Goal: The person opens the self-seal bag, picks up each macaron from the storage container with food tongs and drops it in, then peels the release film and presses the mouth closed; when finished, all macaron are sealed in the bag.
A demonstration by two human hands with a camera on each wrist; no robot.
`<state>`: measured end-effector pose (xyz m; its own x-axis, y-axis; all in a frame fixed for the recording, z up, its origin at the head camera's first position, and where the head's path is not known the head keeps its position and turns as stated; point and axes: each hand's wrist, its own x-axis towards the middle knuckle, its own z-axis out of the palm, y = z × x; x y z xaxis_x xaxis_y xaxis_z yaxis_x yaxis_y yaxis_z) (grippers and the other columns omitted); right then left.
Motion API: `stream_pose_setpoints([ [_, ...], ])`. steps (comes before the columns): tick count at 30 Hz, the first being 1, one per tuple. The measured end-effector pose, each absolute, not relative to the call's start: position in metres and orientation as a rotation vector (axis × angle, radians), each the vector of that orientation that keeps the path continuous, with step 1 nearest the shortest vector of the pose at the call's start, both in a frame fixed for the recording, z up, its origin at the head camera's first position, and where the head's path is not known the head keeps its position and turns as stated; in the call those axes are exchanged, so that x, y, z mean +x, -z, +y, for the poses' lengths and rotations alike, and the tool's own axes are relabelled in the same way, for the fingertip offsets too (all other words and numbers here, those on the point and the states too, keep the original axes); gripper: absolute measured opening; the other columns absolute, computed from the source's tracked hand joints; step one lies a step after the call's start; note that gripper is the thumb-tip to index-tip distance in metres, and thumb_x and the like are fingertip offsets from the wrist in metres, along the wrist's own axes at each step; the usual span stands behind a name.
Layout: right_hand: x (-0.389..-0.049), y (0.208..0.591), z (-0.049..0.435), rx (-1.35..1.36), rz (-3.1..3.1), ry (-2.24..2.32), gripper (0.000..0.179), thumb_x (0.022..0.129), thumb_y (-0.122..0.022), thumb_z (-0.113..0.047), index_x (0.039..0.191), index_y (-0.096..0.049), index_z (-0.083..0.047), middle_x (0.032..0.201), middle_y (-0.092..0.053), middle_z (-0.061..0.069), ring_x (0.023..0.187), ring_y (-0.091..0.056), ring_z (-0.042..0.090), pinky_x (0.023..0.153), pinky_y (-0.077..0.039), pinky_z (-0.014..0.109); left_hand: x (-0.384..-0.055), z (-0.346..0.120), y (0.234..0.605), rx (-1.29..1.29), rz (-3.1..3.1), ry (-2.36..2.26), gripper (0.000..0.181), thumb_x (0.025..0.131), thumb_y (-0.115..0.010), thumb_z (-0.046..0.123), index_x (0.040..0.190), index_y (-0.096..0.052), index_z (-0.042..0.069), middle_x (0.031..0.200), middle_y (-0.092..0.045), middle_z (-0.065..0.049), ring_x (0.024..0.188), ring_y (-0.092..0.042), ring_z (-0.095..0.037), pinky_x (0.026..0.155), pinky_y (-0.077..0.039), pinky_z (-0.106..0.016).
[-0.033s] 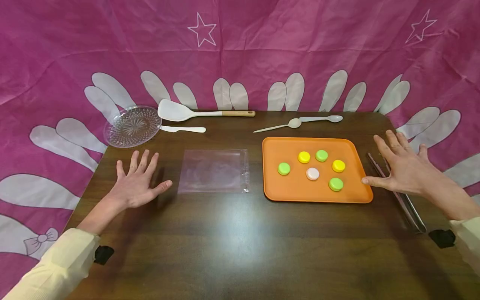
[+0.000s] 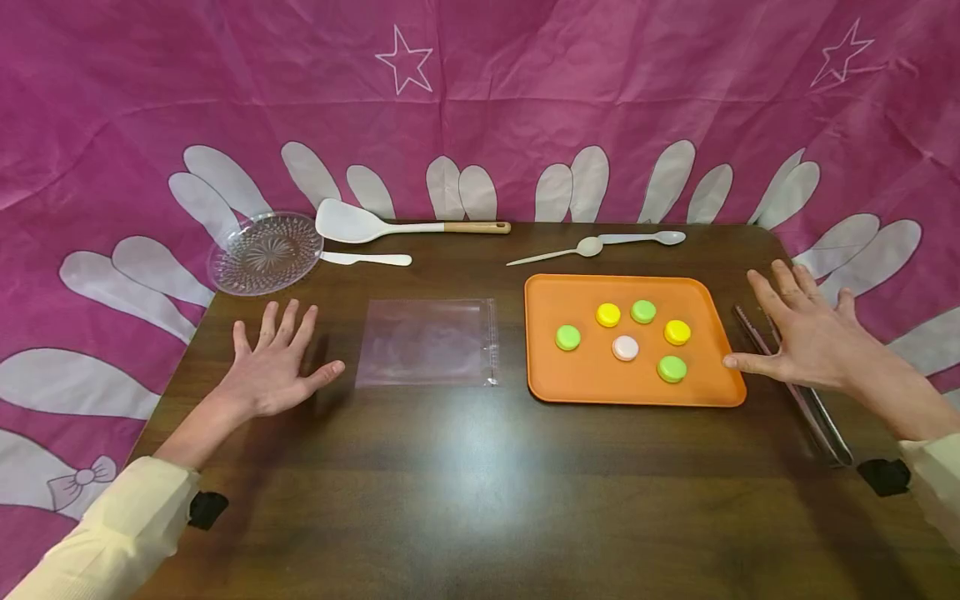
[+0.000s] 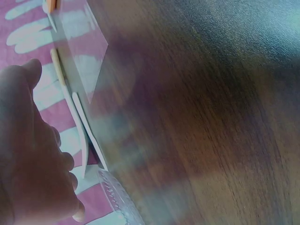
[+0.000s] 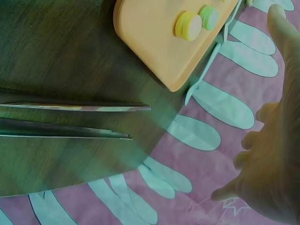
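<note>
My left hand (image 2: 273, 367) is held over the left side of the table with its fingers spread and nothing in it. Just right of it lies a flat clear plastic bag (image 2: 426, 343), its seal strip on the right edge. My right hand (image 2: 810, 337), also spread, hovers above metal tongs (image 2: 813, 417), its thumb overlapping the right rim of an orange tray (image 2: 547, 379) in the head view. On the tray sit several macarons: green ones like this macaron (image 2: 567, 337), two yellow, such as the yellow macaron (image 4: 188, 26), and a pink macaron (image 2: 625, 347).
A clear patterned plate (image 2: 266, 254) overhangs the back left corner of the table. Beside it lie a white spatula (image 2: 352, 223) with a wooden handle and a white knife (image 2: 367, 259). Two spoons, a beige spoon (image 2: 588, 247) and a white spoon (image 2: 669, 237), lie behind the tray.
</note>
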<state>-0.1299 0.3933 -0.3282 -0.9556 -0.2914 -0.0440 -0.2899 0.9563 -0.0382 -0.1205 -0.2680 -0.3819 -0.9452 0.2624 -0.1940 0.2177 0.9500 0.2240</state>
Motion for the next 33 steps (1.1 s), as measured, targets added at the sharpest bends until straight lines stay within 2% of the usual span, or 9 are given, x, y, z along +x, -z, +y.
stream_pose_setpoints([
  [6, -0.131, 0.331, 0.384, -0.477, 3.062, 0.094, 0.118, 0.077, -0.076, -0.06, 0.159, -0.012, -0.003, 0.16, -0.005, 0.034, 0.147, 0.004, 0.049, 0.096, -0.004, 0.086, -0.123, -0.263, 0.383, 0.389, 2.884, -0.321, 0.098, 0.097, -0.044, 0.064, 0.158, 0.001, 0.002, 0.162, 0.009, -0.028, 0.146, 0.02, -0.043, 0.104, 0.015, -0.074],
  [9, -0.134, 0.335, 0.364, -0.54, 3.065, 0.141, 0.113, 0.079, -0.076, -0.057, 0.157, -0.018, 0.001, 0.16, -0.01, 0.033, 0.147, -0.003, 0.05, 0.099, -0.005, 0.084, -0.125, -0.253, 0.389, 0.443, 2.875, -0.389, 0.095, 0.099, -0.048, 0.059, 0.158, -0.004, -0.001, 0.162, 0.004, -0.03, 0.146, 0.013, -0.047, 0.106, 0.007, -0.075],
  [14, -0.141, 0.349, 0.302, -0.801, 3.088, 0.291, 0.089, 0.084, -0.078, -0.042, 0.147, -0.04, 0.008, 0.152, -0.037, 0.029, 0.142, -0.03, 0.046, 0.104, -0.018, 0.077, -0.137, -0.225, 0.412, 0.609, 2.853, -0.536, 0.081, 0.099, -0.059, 0.041, 0.156, -0.022, -0.004, 0.159, -0.012, -0.033, 0.145, -0.006, -0.054, 0.107, -0.009, -0.076],
  [17, -0.148, 0.363, 0.252, -0.989, 3.041, 0.369, 0.073, 0.087, -0.077, -0.033, 0.141, -0.049, 0.008, 0.145, -0.049, 0.025, 0.137, -0.041, 0.042, 0.107, -0.023, 0.072, -0.145, -0.209, 0.427, 0.66, 2.812, -0.621, 0.074, 0.098, -0.063, 0.033, 0.154, -0.029, -0.002, 0.159, -0.018, -0.032, 0.145, -0.011, -0.054, 0.107, -0.011, -0.076],
  [21, -0.162, 0.377, 0.185, -1.115, 2.927, 0.335, 0.065, 0.091, -0.074, -0.034, 0.14, -0.053, 0.003, 0.145, -0.051, 0.019, 0.138, -0.041, 0.037, 0.111, -0.022, 0.067, -0.158, -0.194, 0.439, 0.684, 2.809, -0.686, 0.071, 0.096, -0.066, 0.031, 0.153, -0.035, 0.0, 0.158, -0.023, -0.03, 0.145, -0.013, -0.051, 0.108, -0.009, -0.075],
  [25, -0.177, 0.388, 0.135, -1.103, 2.841, 0.172, 0.066, 0.092, -0.072, -0.042, 0.141, -0.054, -0.002, 0.147, -0.05, 0.014, 0.142, -0.036, 0.034, 0.111, -0.02, 0.068, -0.171, -0.186, 0.442, 0.744, 2.854, -0.662, 0.071, 0.095, -0.068, 0.034, 0.152, -0.039, 0.003, 0.159, -0.025, -0.026, 0.146, -0.013, -0.049, 0.109, -0.005, -0.075],
  [33, -0.194, 0.402, 0.095, -1.013, 2.736, -0.096, 0.08, 0.088, -0.068, -0.057, 0.147, -0.049, -0.006, 0.153, -0.043, 0.011, 0.145, -0.03, 0.032, 0.112, -0.017, 0.068, -0.177, -0.187, 0.448, 0.768, 2.806, -0.655, 0.075, 0.094, -0.068, 0.04, 0.154, -0.037, 0.007, 0.161, -0.02, -0.025, 0.148, -0.009, -0.045, 0.109, 0.002, -0.073],
])
